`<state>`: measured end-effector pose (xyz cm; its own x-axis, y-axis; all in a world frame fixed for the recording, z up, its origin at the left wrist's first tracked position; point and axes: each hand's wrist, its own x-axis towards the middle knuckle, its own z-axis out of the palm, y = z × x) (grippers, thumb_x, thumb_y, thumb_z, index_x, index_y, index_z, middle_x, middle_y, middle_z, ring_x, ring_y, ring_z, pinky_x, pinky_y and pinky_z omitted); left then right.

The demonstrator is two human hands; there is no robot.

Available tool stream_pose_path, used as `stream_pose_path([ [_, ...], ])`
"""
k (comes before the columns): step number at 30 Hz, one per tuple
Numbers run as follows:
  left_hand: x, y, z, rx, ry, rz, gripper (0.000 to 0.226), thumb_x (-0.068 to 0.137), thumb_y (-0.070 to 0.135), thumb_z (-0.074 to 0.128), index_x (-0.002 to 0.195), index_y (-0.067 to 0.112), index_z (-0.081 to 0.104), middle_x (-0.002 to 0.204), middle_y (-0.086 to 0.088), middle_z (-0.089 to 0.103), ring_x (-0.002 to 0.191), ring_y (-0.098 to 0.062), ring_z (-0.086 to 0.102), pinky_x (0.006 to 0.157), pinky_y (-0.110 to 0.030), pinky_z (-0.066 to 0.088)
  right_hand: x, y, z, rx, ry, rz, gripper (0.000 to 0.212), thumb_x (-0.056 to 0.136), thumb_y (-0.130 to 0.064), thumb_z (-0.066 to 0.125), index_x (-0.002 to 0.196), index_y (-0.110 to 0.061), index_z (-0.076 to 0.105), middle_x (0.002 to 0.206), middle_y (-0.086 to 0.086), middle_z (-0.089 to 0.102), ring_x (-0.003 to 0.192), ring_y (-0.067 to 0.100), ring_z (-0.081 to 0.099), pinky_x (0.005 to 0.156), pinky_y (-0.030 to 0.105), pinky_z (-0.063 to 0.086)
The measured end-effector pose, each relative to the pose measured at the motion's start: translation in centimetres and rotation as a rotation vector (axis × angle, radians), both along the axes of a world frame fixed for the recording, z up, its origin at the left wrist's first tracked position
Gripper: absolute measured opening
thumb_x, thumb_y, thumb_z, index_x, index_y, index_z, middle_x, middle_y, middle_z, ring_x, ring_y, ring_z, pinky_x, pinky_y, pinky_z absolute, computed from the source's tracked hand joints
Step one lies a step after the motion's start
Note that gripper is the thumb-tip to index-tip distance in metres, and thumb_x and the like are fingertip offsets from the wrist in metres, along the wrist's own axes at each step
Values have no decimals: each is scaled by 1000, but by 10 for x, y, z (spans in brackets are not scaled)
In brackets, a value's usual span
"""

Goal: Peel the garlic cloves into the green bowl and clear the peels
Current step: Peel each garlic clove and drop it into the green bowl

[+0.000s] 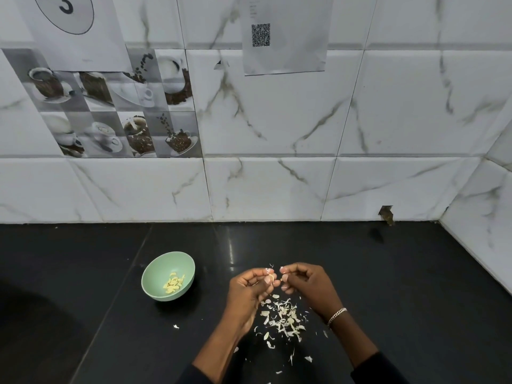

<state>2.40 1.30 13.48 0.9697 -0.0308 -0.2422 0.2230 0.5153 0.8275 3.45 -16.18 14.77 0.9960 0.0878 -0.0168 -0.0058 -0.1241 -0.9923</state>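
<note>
Up on the marble-look wall, a taped sheet (72, 31) shows a big "3" inside an oval, cut off by the top edge. Further right, a second sheet (285, 56) carries a QR code (260, 35); the small print above it is too faint to read. Under the "3" sit picture tiles (110, 106) of coffee cups and beans, with no lettering to make out.

Down over the black counter (415, 286), the two hands meet fingertip to fingertip. The left hand (249, 288) comes in with its palm turned inward and fingers curled, its grip pinching a small garlic clove (273, 277) between thumb and forefinger. The right hand (307, 282) faces it, knuckles up, fingers curled, its grip closed on the clove's other end. Whether it has skin or flesh between the fingertips, I cannot tell. A chain bracelet (337, 315) circles the right wrist.

Right beneath the hands, the peels (285, 318) lie in a loose heap on the counter between the forearms, with a few stray flakes further out. The green bowl (155, 266) stands upright to the left of the left hand, apart from it, with a small pile of peeled cloves (174, 284) in its bottom.
</note>
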Motion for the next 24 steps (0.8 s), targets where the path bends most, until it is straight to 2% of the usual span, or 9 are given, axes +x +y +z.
stream_pose_path([
  [7,-2,-3,0,23,-19,1,22,85,-14,64,107,-10,66,99,-29,72,84,-27,73,75,-26,61,-4,6,3,-61,-54,10,6,90,-8,72,95,-7,76,76,13,75,66,22,71,64,30,59],
  [10,-3,-3,0,29,-22,-13,15,85,-14,64,99,-11,66,96,-28,72,84,-26,73,78,-26,61,-4,7,4,-206,-97,19,5,88,-15,75,93,-13,76,77,7,76,64,17,72,61,27,58],
  [12,-4,-3,-1,45,-23,-19,14,85,-14,65,98,-10,68,94,-26,73,84,-25,72,79,-26,60,-4,8,4,-324,-142,19,3,87,-18,75,89,-19,76,75,3,75,62,17,72,60,31,59],
  [15,-4,-4,-2,110,-36,-10,17,85,-13,66,101,-9,69,92,-24,73,79,-22,71,74,-26,59,-3,9,6,-414,-167,42,6,85,-18,72,83,-22,75,72,-1,74,63,21,70,63,39,60],
  [19,-4,-9,1,260,-79,49,18,84,-12,69,101,-5,69,78,-17,72,65,-15,67,64,-23,55,-4,11,8,-425,-148,7,9,83,-15,70,76,-19,73,68,-2,73,61,21,69,62,40,58],
  [22,-6,-13,5,358,-130,82,16,84,-7,73,98,-1,70,82,-18,74,71,-17,71,67,-25,57,-5,15,7,-419,-134,-59,12,80,-24,74,71,-19,69,63,-2,69,53,11,62,57,37,57],
  [24,-7,-14,6,412,-164,81,19,83,-7,74,99,2,70,86,-15,75,80,-19,73,73,-26,59,-6,17,6,-419,-126,-96,15,79,-25,75,69,-18,67,62,-1,68,52,16,62,53,35,54],
])
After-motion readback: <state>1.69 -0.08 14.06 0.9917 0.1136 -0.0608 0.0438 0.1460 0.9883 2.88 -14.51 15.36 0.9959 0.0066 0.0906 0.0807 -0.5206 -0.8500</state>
